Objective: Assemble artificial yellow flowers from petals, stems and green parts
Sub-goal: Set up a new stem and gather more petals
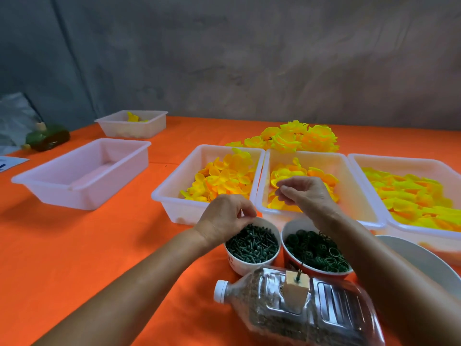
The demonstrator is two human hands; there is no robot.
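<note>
Biggest thing around the hands is the row of three white plastic trays of yellow fabric petals [224,178], sitting just beyond both grips, with a heap of finished yellow flowers [299,137] further back. Closer in, right under the fingers, the white paper cup of dark green stem pegs [252,242] touches the red paper cup of green ring parts [315,248]. The left hand [223,221] curls fingertips down on the pegs, looks like it's pinching one, hard to tell for sure. The right hand [303,193] hovers over the middle tray, fingers curled, pinching something tiny I can't make out. I'd say lift one peg straight up, not scoop. Watch the cup rim and tray lip; open orange tablecloth [99,245] lies left of the left hand.
</note>
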